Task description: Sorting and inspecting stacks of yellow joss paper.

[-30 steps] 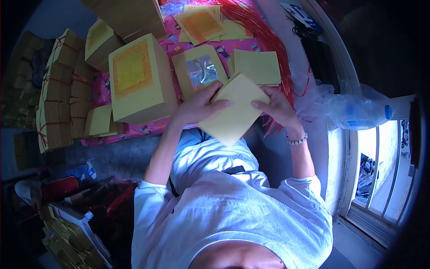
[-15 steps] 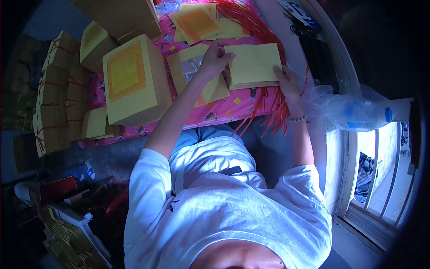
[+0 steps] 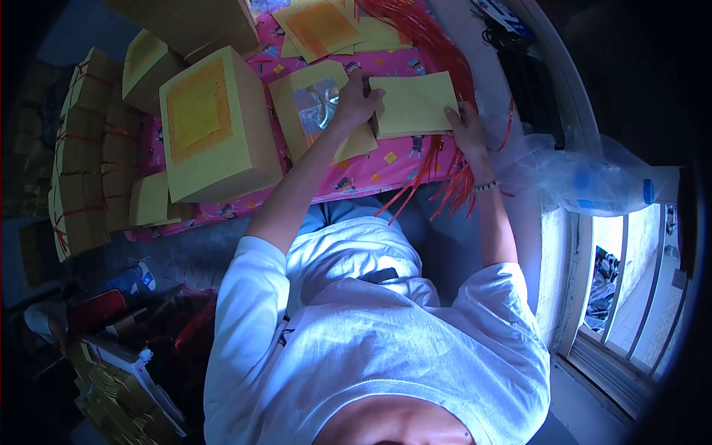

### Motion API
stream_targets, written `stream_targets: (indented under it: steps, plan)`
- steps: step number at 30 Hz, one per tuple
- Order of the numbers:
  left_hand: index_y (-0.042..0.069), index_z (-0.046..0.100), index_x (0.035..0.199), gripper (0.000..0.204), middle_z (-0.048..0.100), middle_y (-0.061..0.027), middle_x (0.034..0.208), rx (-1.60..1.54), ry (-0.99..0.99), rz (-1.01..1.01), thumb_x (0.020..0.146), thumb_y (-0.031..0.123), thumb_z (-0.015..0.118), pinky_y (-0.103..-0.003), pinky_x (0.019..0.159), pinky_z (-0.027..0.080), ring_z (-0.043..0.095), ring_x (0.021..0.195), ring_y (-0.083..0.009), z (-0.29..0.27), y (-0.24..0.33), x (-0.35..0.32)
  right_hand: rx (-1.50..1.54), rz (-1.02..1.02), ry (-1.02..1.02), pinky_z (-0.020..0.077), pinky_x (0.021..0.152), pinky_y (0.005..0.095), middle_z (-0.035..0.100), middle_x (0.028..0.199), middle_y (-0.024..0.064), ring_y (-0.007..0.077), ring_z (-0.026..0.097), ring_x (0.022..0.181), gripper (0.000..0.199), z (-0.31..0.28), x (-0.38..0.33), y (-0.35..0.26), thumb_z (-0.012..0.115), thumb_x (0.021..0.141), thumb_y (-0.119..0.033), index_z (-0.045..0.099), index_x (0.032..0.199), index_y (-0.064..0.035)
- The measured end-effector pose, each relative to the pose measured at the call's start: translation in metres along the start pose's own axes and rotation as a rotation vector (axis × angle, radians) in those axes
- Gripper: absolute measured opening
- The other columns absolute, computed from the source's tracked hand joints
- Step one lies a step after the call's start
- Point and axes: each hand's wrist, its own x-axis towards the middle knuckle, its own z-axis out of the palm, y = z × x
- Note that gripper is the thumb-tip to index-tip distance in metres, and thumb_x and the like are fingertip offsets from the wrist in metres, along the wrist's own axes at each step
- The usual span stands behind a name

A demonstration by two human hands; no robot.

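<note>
A small stack of yellow paper sheets [image 3: 414, 105] is held between my two hands over the pink patterned tabletop. My left hand [image 3: 357, 104] grips its left edge, with the thumb on the top sheet. At the right edge, my right hand [image 3: 467, 127] closes on the stack with its thumb near the near right corner. Under my left wrist lies a yellow sheet with a shiny silver patch [image 3: 317, 104], partly covered by the hand. Fingers beneath the stack are hidden.
A tall block of yellow paper [image 3: 215, 126] with an orange-edged square stands left of my arm. Red plastic strips [image 3: 445, 52] hang past the table's right side. More sheets with orange patches [image 3: 319, 31] lie behind. Tied bundles [image 3: 81, 163] line the far left. A clear plastic bag [image 3: 593, 174] is right.
The whole view has shifted slightly. Both hands still hold the yellow stack, whose near edge shows less thickly now. The silver patch on the sheet beside it now glints more.
</note>
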Motion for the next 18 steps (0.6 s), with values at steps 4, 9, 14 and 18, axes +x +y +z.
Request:
stream_targets:
  steps: [4,9,14,18]
  plan:
    - [-0.001,0.047,0.112,0.041,0.065,-0.0181,0.09,0.122,0.071,0.029,0.079,0.013,0.067,-0.038,0.075,0.05,0.065,0.084,-0.0296,0.002,0.008,-0.005,-0.076,-0.102,0.028,0.0525,0.066,0.0317,0.064,0.089,0.0166,0.0198,0.065,0.08,0.028,0.003,-0.003,-0.003,0.059,0.09,-0.021,0.053,0.102,0.004]
    - [0.001,0.047,0.109,0.038,0.064,-0.0208,0.083,0.186,0.111,0.06,0.078,0.011,0.067,-0.042,0.071,0.05,0.065,0.08,-0.0359,0.002,0.018,-0.011,-0.522,-0.165,0.102,0.0497,0.072,0.0397,0.066,0.09,0.0162,0.0288,0.066,0.081,0.029,-0.001,-0.016,-0.038,0.062,0.087,-0.026,0.059,0.1,-0.0005]
    - [0.001,0.046,0.11,0.039,0.064,-0.0223,0.081,0.221,0.131,0.082,0.077,0.009,0.066,-0.046,0.071,0.05,0.064,0.079,-0.039,0.006,0.021,-0.01,-0.616,-0.162,0.082,0.0499,0.071,0.0386,0.067,0.085,0.0137,0.0288,0.065,0.078,0.03,-0.008,-0.01,-0.032,0.065,0.083,-0.03,0.062,0.098,-0.0034]
    - [-0.001,0.044,0.111,0.042,0.063,-0.0239,0.085,0.285,0.143,0.089,0.076,0.007,0.066,-0.047,0.074,0.049,0.062,0.085,-0.0413,0.006,0.028,-0.013,-0.54,-0.101,0.099,0.0499,0.07,0.0377,0.067,0.083,0.012,0.0266,0.066,0.077,0.029,-0.005,-0.01,-0.036,0.068,0.081,-0.026,0.061,0.098,-0.005]
